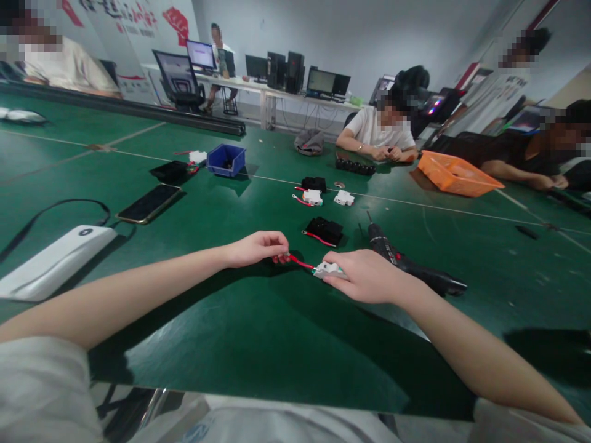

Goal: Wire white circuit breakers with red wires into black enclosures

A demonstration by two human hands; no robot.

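My right hand is closed around a white circuit breaker, held low over the green table. A short red wire runs from the breaker's left end to my left hand, whose fingers pinch the wire's far end. Just beyond my hands lies a black plastic part with another red wire along its front. A black power screwdriver rests on the table to the right of my right hand, its bit pointing away from me.
Farther back are two white breakers and a black part. On the left lie a phone, a white device with a strap, and a blue bin. An orange tray stands at right, near seated people.
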